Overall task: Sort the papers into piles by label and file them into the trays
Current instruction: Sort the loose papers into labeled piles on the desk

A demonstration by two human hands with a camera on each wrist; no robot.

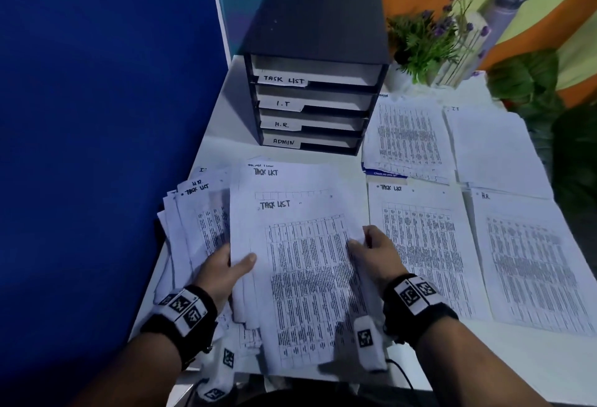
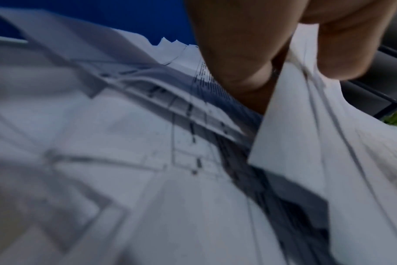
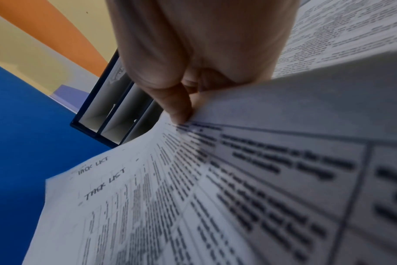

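I hold a few sheets headed TASK LIST [image 1: 300, 264] above the table's near left. My left hand [image 1: 231, 266] grips their left edge, thumb on top; in the left wrist view my left hand [image 2: 290, 59] pinches several paper edges [image 2: 306, 125]. My right hand [image 1: 371, 248] pinches the right edge of the top sheet [image 3: 193, 188], thumb [image 3: 177, 105] pressed on the print. An unsorted fan of papers [image 1: 197, 212] lies under and left of them. The black tray unit [image 1: 315, 60] has slots marked TASK LIST, I.T, H.R. and ADMIN.
Sorted piles lie on the white table to the right: ADMIN [image 1: 408, 135], IT [image 1: 494, 148], TASK LIST [image 1: 423, 251] and H.R. [image 1: 529, 261]. A potted plant [image 1: 429, 41] and a bottle [image 1: 504, 5] stand behind them. A blue partition [image 1: 97, 115] closes the left side.
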